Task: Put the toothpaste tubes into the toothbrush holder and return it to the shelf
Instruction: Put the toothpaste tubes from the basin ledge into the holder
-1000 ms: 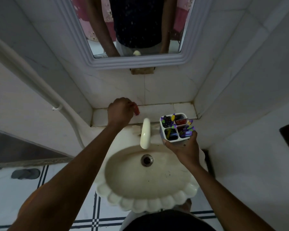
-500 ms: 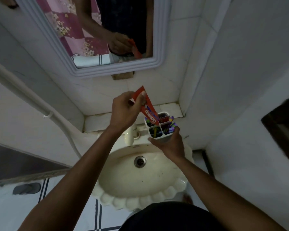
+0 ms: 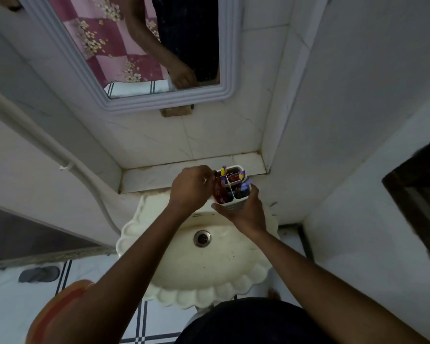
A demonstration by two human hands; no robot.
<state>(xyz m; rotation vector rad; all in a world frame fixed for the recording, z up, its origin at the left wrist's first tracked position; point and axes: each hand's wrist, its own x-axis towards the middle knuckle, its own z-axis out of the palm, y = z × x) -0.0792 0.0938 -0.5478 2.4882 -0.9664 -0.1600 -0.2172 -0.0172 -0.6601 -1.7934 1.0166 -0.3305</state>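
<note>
A: Our left hand point(image 3: 190, 192) is closed round the top of the red toothpaste tube point(image 3: 217, 192), pushing it down into a near-left compartment of the white plastic four-compartment toothbrush holder point(image 3: 233, 187). Our right hand point(image 3: 246, 212) cups the holder from below, fingers curled on its right wall.

B: So we hold the holder level above the cream scalloped basin point(image 3: 209, 259), and we feed the tube straight down, not slanted?

A: Yes. The purple and yellow toothbrushes point(image 3: 242, 177) crowd the other compartments, so we steer clear of them. We let go only once the tube sits deep.

B: And the white tiled shelf point(image 3: 159, 175) lies just behind, bare where we can see it. We judge that the holder goes back there next.
</note>
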